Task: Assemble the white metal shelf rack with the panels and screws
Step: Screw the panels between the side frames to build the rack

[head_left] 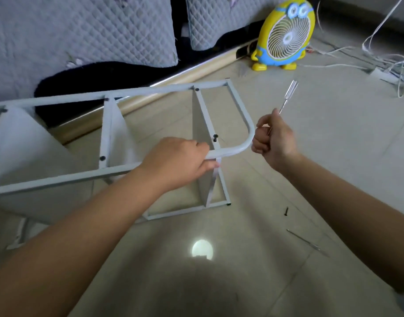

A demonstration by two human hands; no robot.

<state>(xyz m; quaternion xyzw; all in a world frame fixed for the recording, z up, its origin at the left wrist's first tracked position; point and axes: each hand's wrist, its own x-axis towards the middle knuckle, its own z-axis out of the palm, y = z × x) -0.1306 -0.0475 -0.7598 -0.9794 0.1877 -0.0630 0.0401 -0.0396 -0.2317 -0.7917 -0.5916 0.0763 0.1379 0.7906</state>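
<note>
The white metal shelf rack [150,90] lies on its side on the tiled floor, with white panels [200,124] set between its two side frames. A black screw [215,138] sticks out of the near rail beside the right panel. My left hand [182,161] grips the near rail of the upper frame close to its rounded corner. My right hand [273,138] is just right of that corner and holds a clear-handled screwdriver [288,97] that points up and away. Black screw heads [102,158] show at other joints.
A loose black screw [286,211] and a second thin screwdriver [307,242] lie on the floor at the right. A yellow cartoon fan [285,35] stands at the back, white cables [384,60] trail at the far right, and a quilted bed [82,30] fills the back left.
</note>
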